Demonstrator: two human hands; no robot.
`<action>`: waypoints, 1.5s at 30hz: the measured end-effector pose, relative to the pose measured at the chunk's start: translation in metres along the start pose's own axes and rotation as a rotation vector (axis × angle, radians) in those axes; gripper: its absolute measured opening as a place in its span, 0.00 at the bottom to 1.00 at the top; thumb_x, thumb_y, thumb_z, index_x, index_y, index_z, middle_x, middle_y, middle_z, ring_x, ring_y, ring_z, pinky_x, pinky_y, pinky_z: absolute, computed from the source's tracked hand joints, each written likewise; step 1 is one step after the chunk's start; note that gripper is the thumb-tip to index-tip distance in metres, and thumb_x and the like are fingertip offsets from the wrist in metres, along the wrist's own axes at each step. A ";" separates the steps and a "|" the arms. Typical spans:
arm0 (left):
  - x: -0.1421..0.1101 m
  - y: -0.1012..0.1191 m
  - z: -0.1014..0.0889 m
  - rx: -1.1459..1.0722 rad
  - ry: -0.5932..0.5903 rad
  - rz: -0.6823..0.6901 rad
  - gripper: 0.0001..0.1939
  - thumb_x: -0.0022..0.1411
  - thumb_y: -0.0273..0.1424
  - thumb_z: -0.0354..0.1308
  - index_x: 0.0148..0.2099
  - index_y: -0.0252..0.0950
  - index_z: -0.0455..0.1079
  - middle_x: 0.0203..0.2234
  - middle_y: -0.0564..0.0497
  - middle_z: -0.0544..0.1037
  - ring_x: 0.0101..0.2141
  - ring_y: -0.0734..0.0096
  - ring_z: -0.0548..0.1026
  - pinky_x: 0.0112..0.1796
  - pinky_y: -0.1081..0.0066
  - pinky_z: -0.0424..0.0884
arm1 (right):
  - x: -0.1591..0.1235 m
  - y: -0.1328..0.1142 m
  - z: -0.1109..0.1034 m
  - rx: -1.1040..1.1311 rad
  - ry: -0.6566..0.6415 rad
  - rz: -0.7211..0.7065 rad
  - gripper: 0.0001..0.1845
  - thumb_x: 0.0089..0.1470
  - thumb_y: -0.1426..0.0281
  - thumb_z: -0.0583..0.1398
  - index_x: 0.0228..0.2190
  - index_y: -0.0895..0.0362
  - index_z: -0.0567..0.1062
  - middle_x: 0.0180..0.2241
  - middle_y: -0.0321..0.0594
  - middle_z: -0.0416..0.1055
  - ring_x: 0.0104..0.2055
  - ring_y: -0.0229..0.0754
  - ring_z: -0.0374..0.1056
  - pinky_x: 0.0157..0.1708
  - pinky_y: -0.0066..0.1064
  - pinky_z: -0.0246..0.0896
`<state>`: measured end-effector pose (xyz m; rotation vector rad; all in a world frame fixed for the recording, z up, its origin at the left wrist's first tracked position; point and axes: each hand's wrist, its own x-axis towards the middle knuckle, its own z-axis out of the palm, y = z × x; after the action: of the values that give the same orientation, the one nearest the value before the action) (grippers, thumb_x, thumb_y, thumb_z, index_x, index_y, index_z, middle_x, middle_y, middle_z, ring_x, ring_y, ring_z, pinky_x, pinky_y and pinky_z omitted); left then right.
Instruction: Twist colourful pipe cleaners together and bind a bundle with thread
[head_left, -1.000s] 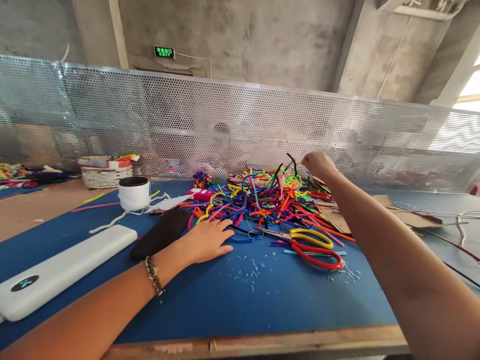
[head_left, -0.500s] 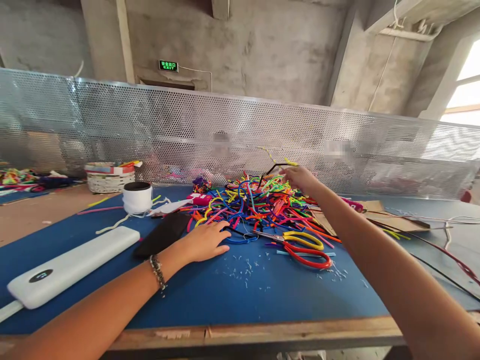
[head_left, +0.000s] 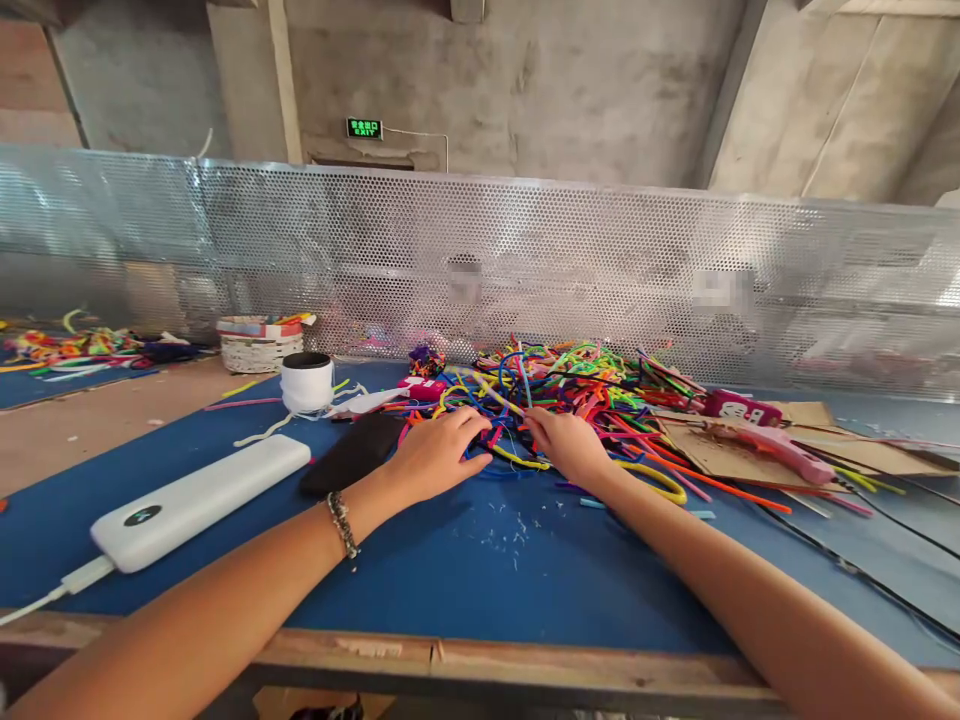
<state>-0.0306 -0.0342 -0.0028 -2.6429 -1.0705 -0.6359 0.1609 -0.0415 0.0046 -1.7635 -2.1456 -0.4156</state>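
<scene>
At twelve o'clock on the blue tabletop [head_left: 450, 590], a tangled pile of coloured strands [head_left: 592, 375] lies just beyond both hands. The right hand [head_left: 570, 445] has come back from its far reach over the pile, so both hands now meet the near edge. Its fingertips seem to pinch a pale yellow strand [head_left: 499, 392]; the left hand [head_left: 431, 455] is loosely spread, and what its fingers touch underneath I cannot tell. Unlike the earlier frame, a pink glue gun [head_left: 784, 452] shows at three o'clock, while the right forearm hides most of the scissors [head_left: 664, 480].
</scene>
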 end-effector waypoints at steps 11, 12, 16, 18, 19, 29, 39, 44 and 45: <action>0.005 -0.011 0.004 0.098 0.246 0.091 0.10 0.60 0.31 0.49 0.41 0.36 0.69 0.37 0.47 0.70 0.35 0.70 0.72 0.34 0.71 0.69 | -0.006 -0.009 -0.003 -0.007 -0.089 -0.393 0.15 0.59 0.68 0.44 0.39 0.57 0.67 0.31 0.42 0.72 0.30 0.38 0.68 0.27 0.25 0.50; 0.006 -0.014 0.002 0.121 0.273 0.113 0.10 0.60 0.32 0.49 0.38 0.35 0.70 0.34 0.47 0.71 0.34 0.69 0.72 0.35 0.70 0.68 | -0.005 -0.007 -0.004 -0.023 -0.087 -0.381 0.15 0.59 0.68 0.44 0.40 0.56 0.67 0.31 0.41 0.73 0.30 0.38 0.68 0.26 0.24 0.49; 0.009 -0.029 -0.005 0.151 0.341 0.162 0.12 0.61 0.32 0.48 0.34 0.33 0.71 0.27 0.50 0.75 0.32 0.68 0.72 0.35 0.70 0.67 | -0.002 0.003 -0.009 -0.127 -0.098 -0.286 0.14 0.57 0.70 0.45 0.40 0.55 0.68 0.28 0.41 0.73 0.28 0.39 0.67 0.22 0.25 0.45; 0.010 -0.036 -0.006 0.174 0.366 0.137 0.13 0.61 0.32 0.47 0.34 0.34 0.71 0.26 0.50 0.76 0.30 0.69 0.72 0.33 0.71 0.66 | 0.001 0.009 -0.013 -0.175 -0.072 -0.246 0.14 0.57 0.70 0.45 0.40 0.55 0.68 0.28 0.41 0.73 0.28 0.40 0.67 0.21 0.26 0.43; 0.010 -0.039 -0.006 0.194 0.370 0.118 0.14 0.62 0.33 0.46 0.35 0.34 0.71 0.26 0.50 0.76 0.30 0.69 0.72 0.32 0.71 0.66 | 0.002 0.013 -0.015 -0.197 -0.051 -0.219 0.14 0.57 0.70 0.45 0.39 0.55 0.68 0.29 0.41 0.73 0.28 0.40 0.67 0.21 0.26 0.42; 0.005 -0.063 -0.025 0.139 0.443 -0.081 0.16 0.63 0.32 0.41 0.31 0.33 0.67 0.28 0.49 0.72 0.32 0.70 0.70 0.34 0.72 0.65 | 0.007 0.076 -0.032 -0.314 0.178 0.156 0.16 0.58 0.67 0.44 0.38 0.56 0.69 0.29 0.43 0.73 0.28 0.43 0.68 0.20 0.27 0.40; 0.003 -0.015 -0.012 0.351 0.554 0.371 0.17 0.61 0.37 0.47 0.49 0.32 0.60 0.43 0.43 0.71 0.44 0.63 0.67 0.45 0.61 0.62 | -0.005 0.022 -0.025 -0.216 0.359 -0.549 0.13 0.57 0.72 0.47 0.31 0.57 0.71 0.24 0.37 0.71 0.26 0.35 0.66 0.24 0.23 0.50; -0.001 -0.010 -0.011 0.282 0.570 0.402 0.14 0.64 0.30 0.42 0.32 0.35 0.66 0.21 0.54 0.72 0.22 0.75 0.70 0.25 0.75 0.64 | -0.010 0.008 -0.027 -0.241 0.491 -0.769 0.13 0.57 0.74 0.47 0.31 0.58 0.71 0.20 0.34 0.68 0.23 0.34 0.64 0.24 0.24 0.51; -0.001 -0.012 -0.012 0.291 0.571 0.397 0.15 0.64 0.30 0.41 0.29 0.35 0.66 0.19 0.55 0.71 0.21 0.75 0.69 0.23 0.75 0.62 | -0.009 0.010 -0.028 -0.269 0.495 -0.767 0.13 0.57 0.75 0.47 0.31 0.57 0.71 0.20 0.34 0.69 0.23 0.34 0.64 0.23 0.24 0.51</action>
<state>-0.0429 -0.0307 0.0077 -2.1283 -0.4218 -0.9705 0.1741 -0.0598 0.0259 -0.7275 -2.3568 -1.2238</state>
